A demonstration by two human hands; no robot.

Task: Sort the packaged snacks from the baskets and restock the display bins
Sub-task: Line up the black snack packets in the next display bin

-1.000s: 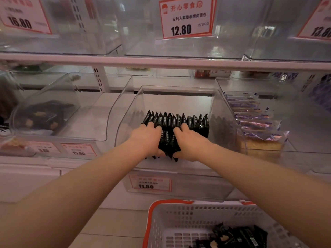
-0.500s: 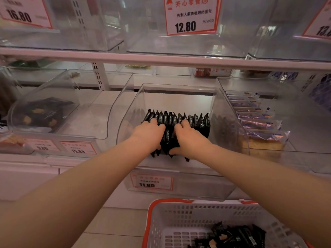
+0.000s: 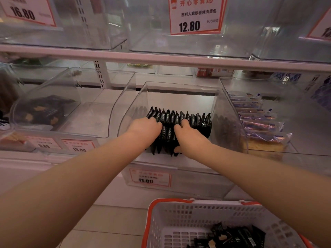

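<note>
Both hands reach into the clear middle display bin (image 3: 225,111), which carries an 11.80 price tag. A row of upright black snack packets (image 3: 195,119) stands across the bin, with a second row in front of it. My left hand (image 3: 145,129) and my right hand (image 3: 189,138) hold a bunch of black snack packets (image 3: 167,136) between them in that front row. Fingers curl over the packet tops. Below, a white basket with an orange rim (image 3: 172,217) holds several more black packets (image 3: 232,237).
The clear bin at left (image 3: 75,104) holds dark packets at its left end. The bin at right (image 3: 268,126) is filled with blue-and-clear wrapped cakes. An upper shelf rail (image 3: 161,58) with empty clear bins and price signs runs above my hands.
My hands shifted slightly forward and pressed the front bunch of packets closer to the back row. The view moved a little nearer to the shelf.
</note>
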